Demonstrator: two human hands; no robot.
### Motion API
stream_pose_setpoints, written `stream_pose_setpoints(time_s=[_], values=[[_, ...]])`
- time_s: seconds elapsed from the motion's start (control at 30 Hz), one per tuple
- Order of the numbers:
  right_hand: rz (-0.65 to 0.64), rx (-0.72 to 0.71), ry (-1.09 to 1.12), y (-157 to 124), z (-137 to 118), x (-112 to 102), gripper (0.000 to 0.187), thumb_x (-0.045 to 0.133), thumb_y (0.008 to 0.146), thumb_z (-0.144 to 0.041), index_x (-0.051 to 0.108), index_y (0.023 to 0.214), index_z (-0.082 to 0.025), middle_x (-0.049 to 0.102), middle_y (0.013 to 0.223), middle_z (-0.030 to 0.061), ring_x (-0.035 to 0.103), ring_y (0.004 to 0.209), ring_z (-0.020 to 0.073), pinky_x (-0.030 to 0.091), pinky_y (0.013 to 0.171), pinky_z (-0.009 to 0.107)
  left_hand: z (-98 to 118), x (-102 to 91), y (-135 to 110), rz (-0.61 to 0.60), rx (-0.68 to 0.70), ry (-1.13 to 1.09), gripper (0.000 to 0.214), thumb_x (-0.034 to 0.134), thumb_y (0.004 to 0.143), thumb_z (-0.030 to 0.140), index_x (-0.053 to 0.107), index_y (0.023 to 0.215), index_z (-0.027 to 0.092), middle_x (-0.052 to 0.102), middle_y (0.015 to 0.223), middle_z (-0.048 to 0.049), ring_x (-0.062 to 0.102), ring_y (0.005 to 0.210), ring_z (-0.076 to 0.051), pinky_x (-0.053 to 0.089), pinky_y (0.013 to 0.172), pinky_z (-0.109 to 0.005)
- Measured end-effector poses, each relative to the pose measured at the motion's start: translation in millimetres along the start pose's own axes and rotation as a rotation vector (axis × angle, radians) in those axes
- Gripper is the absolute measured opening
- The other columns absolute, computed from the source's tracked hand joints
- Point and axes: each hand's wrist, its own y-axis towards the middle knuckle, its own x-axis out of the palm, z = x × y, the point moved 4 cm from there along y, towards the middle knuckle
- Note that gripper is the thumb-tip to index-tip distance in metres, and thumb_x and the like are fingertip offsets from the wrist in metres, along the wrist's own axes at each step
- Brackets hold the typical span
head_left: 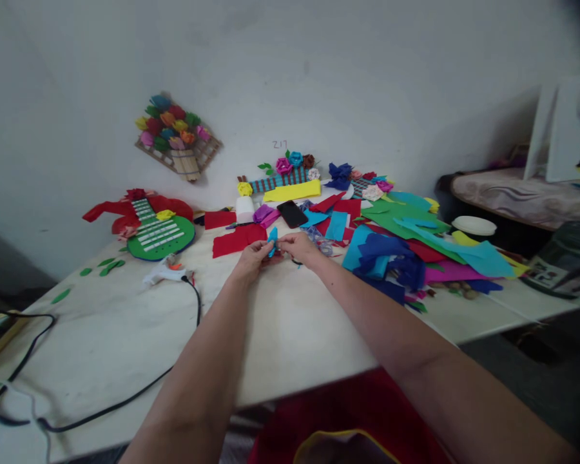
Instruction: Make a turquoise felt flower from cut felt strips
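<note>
Blue paper (272, 241) stands nearly upright, pinched in your left hand (254, 258); your right hand (299, 249) is close at its right side. Its grip I cannot tell.

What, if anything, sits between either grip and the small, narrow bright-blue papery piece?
Nothing visible. The left grip holds the small, narrow bright-blue papery piece; the right grip is right beside it, contact too small to confirm.
</note>
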Motion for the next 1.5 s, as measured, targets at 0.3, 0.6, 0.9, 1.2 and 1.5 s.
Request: stream_pose_setpoints(time_s=[0.3, 0.6, 0.9, 1.2, 1.5], values=[[0.029, -0.031, -0.010, 3, 4, -1, 0.011, 0.054, 0.065, -0.018, 0.063, 0.065, -0.011, 0.054, 0.052, -0.0030, 0.045, 0.049, 0.0069, 0.037, 0.051, 0.020, 6, 1.5, -8, -0.038, -0.031, -0.047, 0.035, 0.078, 0.051, 0.020, 0.059, 0.080, 0.013, 0.068, 0.072, -0.0052, 0.065, 0.064, -0.017, 0.052, 0.065, -0.029], [0.008, -0.050, -0.013, 4, 4, 0, 0.009, 0.054, 0.065, -0.018, 0.058, 0.060, -0.012, 0.051, 0.050, -0.0045, 0.043, 0.048, 0.0068, 0.035, 0.051, 0.019, 4, 4.4, -5, -0.008, -0.070, -0.062, 0.027, 0.071, 0.054, 0.014, 0.060, 0.078, 0.012, 0.068, 0.068, -0.0058, 0.065, 0.063, -0.018, 0.052, 0.064, -0.029], [-0.046, -0.062, -0.015, 8, 12, 4, 0.011, 0.053, 0.067, -0.018, 0.062, 0.069, -0.012, 0.055, 0.052, -0.0035, 0.050, 0.050, 0.0088, 0.040, 0.051, 0.020, 2, 9.1, -3, -0.008, -0.046, -0.107, 0.025, 0.070, 0.053, 0.011, 0.061, 0.077, 0.011, 0.066, 0.067, -0.0049, 0.063, 0.061, -0.016, 0.051, 0.066, -0.028], [-0.074, -0.264, -0.467, 4, 5, -4, 0.017, 0.060, 0.069, -0.026, 0.070, 0.080, -0.019, 0.063, 0.060, -0.0015, 0.051, 0.057, 0.0099, 0.032, 0.052, 0.020, 3, 6.3, -4, 0.078, -0.031, -0.009, 0.037, 0.071, 0.047, 0.012, 0.060, 0.081, 0.014, 0.065, 0.058, -0.0003, 0.062, 0.053, -0.015, 0.046, 0.051, -0.023], [0.110, -0.315, -0.807, -3, -9, -5, 0.023, 0.052, 0.077, -0.030, 0.066, 0.064, -0.017, 0.064, 0.068, 0.0042, 0.050, 0.063, 0.0127, 0.025, 0.055, 0.025, -6, 7.3, 1, 0.057, -0.043, 0.031, 0.038, 0.074, 0.046, 0.016, 0.059, 0.081, 0.013, 0.066, 0.060, -0.0026, 0.063, 0.057, -0.018, 0.048, 0.054, -0.027]])
